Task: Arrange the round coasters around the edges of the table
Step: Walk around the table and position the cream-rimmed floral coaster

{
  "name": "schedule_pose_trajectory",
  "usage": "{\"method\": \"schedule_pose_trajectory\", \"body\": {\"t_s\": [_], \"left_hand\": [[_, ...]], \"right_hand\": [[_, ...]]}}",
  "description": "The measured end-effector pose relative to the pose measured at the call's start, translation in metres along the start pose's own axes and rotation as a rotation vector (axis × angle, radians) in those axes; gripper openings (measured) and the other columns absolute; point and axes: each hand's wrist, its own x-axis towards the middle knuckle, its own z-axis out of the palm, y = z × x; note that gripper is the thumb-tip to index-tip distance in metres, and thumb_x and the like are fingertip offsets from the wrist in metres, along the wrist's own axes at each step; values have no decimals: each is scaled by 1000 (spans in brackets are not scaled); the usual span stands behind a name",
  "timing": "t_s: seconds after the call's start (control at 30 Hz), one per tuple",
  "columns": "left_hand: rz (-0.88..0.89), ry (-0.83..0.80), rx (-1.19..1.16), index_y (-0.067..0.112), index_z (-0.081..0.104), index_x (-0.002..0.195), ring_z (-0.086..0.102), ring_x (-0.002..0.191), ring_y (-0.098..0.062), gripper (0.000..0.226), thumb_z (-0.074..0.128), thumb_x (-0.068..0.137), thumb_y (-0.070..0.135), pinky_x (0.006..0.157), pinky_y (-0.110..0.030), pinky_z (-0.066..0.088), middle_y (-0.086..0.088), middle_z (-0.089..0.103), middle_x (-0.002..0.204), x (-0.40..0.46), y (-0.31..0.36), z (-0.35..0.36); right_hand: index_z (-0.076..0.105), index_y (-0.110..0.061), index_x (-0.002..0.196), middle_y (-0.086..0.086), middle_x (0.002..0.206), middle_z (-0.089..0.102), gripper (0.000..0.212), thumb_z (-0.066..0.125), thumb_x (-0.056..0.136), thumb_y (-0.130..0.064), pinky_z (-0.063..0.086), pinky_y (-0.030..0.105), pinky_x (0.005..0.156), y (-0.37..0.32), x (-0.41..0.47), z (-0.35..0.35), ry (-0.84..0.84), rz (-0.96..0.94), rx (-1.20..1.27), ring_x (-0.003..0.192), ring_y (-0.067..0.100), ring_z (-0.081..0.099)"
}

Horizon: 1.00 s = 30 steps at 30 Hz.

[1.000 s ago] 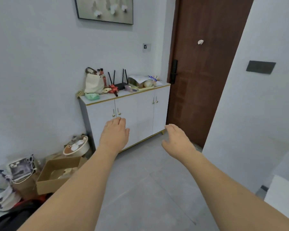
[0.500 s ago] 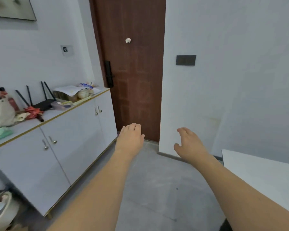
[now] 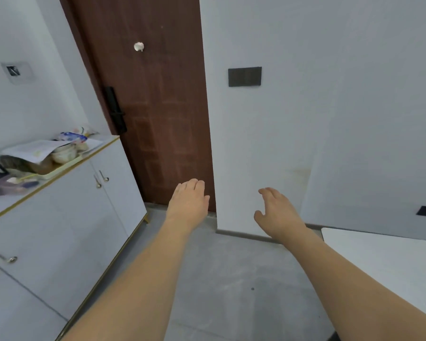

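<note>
Both hands are bare and hold nothing: the left hand (image 3: 188,201) is flat with fingers together, the right hand (image 3: 277,212) loosely spread, both over the floor. No coaster is in view, only a bare corner of the tabletop (image 3: 389,257) right of the right hand. By that, 0 look placed and all the arranging seems left.

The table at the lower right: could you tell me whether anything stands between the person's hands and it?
Nothing visible does. The left hand and right hand are open, empty and held out over bare grey floor. The white table lies to the right of the right arm, with open floor between. No coasters show in this view.
</note>
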Motion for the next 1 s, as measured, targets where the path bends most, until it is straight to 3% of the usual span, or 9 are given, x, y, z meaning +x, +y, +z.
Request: {"method": "schedule_pose_trajectory", "body": {"t_s": [0.27, 0.6, 1.0], "left_hand": [[94, 12, -63, 7, 42, 139, 45, 129, -28, 46, 43, 99, 30, 116, -42, 30, -9, 49, 142, 140, -18, 37], [163, -40, -88, 5, 43, 137, 47, 124, -30, 44, 42, 100, 28, 108, -40, 38, -12, 50, 139, 276, 18, 101], [463, -270, -140, 4, 38, 143, 39, 135, -34, 48, 39, 102, 27, 115, -40, 29, -15, 41, 149, 376, 133, 209]], "right_hand": [[25, -10, 147, 6, 155, 27, 61, 46, 91, -23, 25, 37, 116, 17, 115, 4, 43, 105, 13, 140, 26, 28], [26, -9, 147, 7, 153, 29, 61, 47, 91, -23, 27, 37, 115, 93, 241, 6, 55, 194, 24, 139, 26, 30], [27, -7, 146, 9, 153, 30, 60, 46, 90, -20, 28, 37, 114, 213, 265, 31, 79, 542, 143, 138, 27, 31]]}}
